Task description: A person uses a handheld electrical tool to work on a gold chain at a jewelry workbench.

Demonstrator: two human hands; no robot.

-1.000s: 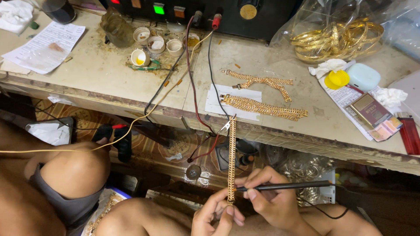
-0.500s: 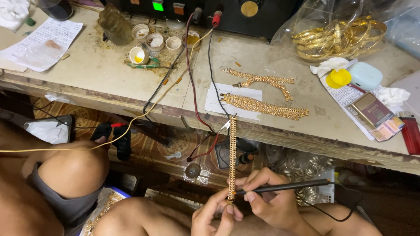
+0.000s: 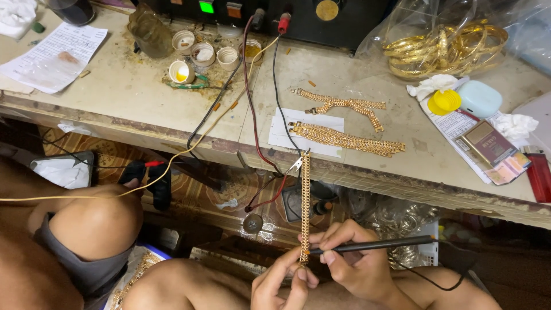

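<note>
A gold chain bracelet (image 3: 305, 201) hangs taut and upright below the bench edge, its top end clamped in a small metal clip (image 3: 297, 164) on a wire. My left hand (image 3: 284, 282) pinches the bracelet's lower end between thumb and fingers. My right hand (image 3: 350, 261) holds a thin black pen-like tool (image 3: 379, 245) level, its tip touching the chain just above my left fingers. A dark cable runs from the tool's far end off to the right.
On the worn bench (image 3: 172, 123) lie two more gold bracelets (image 3: 344, 139), one on white paper, several small pots (image 3: 204, 54), a bag of gold bangles (image 3: 445, 49), a yellow funnel (image 3: 443, 101) and a black power unit (image 3: 275, 14) with red and black leads. My bare knee (image 3: 94, 221) is at left.
Hands, tool and bracelet hold nearly the same place; only the camera view has shifted slightly.
</note>
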